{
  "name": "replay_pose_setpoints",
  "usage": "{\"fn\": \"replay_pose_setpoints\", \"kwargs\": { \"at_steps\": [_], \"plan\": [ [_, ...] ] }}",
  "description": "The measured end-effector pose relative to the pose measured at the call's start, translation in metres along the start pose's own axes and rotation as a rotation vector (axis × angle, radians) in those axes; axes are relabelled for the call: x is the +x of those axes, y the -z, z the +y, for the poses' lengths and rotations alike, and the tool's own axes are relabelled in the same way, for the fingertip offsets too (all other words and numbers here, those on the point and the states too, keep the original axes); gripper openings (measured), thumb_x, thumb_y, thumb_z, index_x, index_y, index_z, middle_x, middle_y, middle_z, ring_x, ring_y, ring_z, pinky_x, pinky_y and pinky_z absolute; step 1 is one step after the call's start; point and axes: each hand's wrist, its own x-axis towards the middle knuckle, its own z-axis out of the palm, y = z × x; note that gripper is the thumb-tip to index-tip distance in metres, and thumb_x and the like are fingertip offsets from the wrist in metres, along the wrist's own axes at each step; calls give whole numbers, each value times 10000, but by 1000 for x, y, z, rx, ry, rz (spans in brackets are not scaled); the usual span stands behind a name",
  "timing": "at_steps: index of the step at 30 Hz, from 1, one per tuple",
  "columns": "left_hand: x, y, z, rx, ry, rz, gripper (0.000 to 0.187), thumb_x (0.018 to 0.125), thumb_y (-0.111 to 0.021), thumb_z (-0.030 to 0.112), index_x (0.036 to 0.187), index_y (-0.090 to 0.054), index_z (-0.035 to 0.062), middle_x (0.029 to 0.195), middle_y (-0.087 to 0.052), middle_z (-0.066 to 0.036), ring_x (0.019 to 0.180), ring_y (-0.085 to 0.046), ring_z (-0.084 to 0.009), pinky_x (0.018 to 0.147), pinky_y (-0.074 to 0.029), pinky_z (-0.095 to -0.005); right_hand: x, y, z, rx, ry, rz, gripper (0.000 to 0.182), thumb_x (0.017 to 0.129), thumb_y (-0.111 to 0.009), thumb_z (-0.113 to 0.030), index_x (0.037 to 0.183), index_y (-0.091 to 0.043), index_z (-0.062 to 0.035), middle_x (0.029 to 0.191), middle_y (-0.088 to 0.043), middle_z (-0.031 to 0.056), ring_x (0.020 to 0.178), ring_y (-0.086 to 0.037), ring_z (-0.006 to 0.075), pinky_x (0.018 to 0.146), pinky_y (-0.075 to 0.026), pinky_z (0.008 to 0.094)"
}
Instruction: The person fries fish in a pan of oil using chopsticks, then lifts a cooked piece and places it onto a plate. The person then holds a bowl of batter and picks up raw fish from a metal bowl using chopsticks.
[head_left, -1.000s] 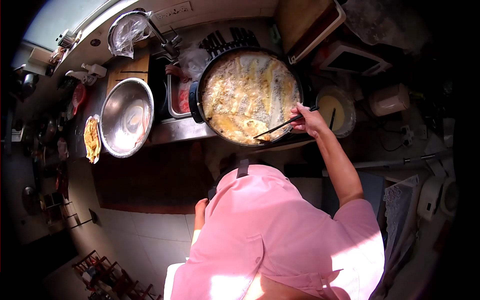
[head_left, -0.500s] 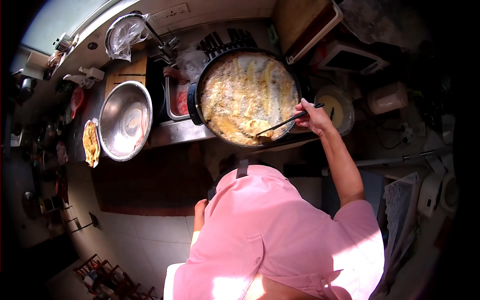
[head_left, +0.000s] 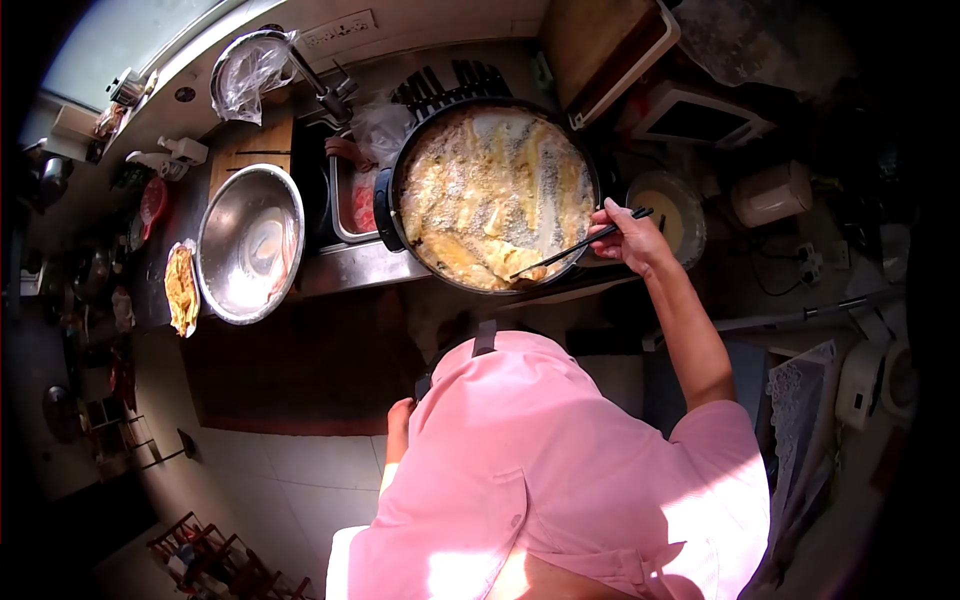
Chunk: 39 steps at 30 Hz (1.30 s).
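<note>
My right hand grips a pair of dark chopsticks at the right rim of a large round pan. The chopsticks' tips touch a golden piece of food near the pan's front edge. Around it, several long pale-yellow strips lie in bubbling, foamy oil. My left hand hangs low beside my body at the left hip, partly covered by the pink shirt; its fingers are not clear.
A steel bowl stands on the counter at left, beside a crumpled yellow cloth-like thing. Behind are a faucet and a tray with red contents. A bowl of pale batter sits right of the pan. A cutting board leans behind.
The chopstick tips have shifted very slightly left, and the piece of food at them has changed its position a little in the oil. My left hand stays where it was.
</note>
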Motion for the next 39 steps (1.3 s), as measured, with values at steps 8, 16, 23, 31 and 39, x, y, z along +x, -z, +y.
{"fn": "replay_pose_setpoints", "kwargs": {
  "at_steps": [8,16,23,31,39],
  "plan": [
    [0,-2,0,-48,52,14,143,768,-532,124,856,-562,15,727,-585,-86,649,-554,-178,608,-461,-292,-16,-1,-15,-26,29,20,366,824,-475,-396,864,-549,-40,725,-597,61,559,-567,143,553,-478,284],
    [16,-2,5,-207,291,59,99,789,-481,107,817,-543,35,627,-546,-82,542,-514,-177,522,-444,-290,-20,-2,-61,-196,83,-26,374,819,-482,-402,844,-558,-36,734,-589,64,581,-573,150,555,-479,272],
    [10,-10,23,-360,409,133,97,800,-467,115,806,-535,46,599,-530,-70,511,-493,-159,491,-431,-268,-14,-7,-89,-273,72,-17,400,794,-509,-431,850,-559,-38,760,-584,79,606,-572,172,581,-474,290],
    [43,9,-49,-261,367,-10,84,800,-475,134,819,-526,69,600,-522,-58,488,-475,-152,453,-417,-270,-23,-18,-105,-253,85,-1,396,791,-518,-422,856,-555,-33,757,-583,93,600,-571,175,570,-478,293],
    [49,7,-3,-352,598,112,73,813,-461,153,810,-513,102,582,-498,-35,473,-470,-138,386,-390,-261,-25,-23,-111,-263,59,21,357,798,-513,-409,829,-553,-56,733,-582,79,585,-572,171,553,-478,289]
  ]
}}
